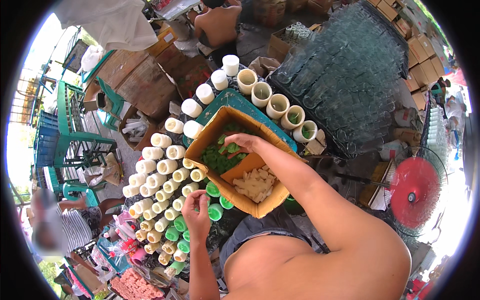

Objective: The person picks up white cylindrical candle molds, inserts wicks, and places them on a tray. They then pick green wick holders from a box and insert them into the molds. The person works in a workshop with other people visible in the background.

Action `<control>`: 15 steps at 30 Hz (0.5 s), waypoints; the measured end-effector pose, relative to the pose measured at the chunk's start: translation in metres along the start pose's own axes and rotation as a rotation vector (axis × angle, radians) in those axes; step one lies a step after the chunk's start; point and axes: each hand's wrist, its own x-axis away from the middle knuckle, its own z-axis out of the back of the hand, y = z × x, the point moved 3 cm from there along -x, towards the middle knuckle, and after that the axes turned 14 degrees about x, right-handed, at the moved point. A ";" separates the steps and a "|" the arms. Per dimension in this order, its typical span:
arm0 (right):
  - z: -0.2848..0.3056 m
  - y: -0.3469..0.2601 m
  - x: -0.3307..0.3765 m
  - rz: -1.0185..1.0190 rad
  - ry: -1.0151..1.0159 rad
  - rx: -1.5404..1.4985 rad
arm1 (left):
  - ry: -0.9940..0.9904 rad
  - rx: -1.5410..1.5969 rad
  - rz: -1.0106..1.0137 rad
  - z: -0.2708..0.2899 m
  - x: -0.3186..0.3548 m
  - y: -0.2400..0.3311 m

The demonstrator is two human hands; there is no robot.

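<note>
An open cardboard box (277, 152) stands before me, split by a cardboard divider. Green chunks (215, 162) fill the far-left part, pale cream chunks (255, 184) the near-right part. My right hand (245, 142) reaches into the green side, fingers closed round some green chunks. Left of the box, my left hand (196, 212) is raised over rows of hollow cream cylinders (167, 166), its fingers curled together; whatever they hold is hidden. Several green-filled cylinders (215, 211) stand beside it. Larger cream cylinders (277, 106), some with wicks showing, line up behind the box.
A teal tray (230, 101) lies under the box's far side. Many clear glasses (340, 75) cover the far right. A red fan (412, 196) stands at the right. One person (217, 25) sits at the back, another (75, 222) at the left near green chairs.
</note>
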 end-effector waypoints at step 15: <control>0.001 0.030 -0.033 0.102 0.114 -0.358 | -0.091 0.010 0.083 -0.019 -0.020 0.005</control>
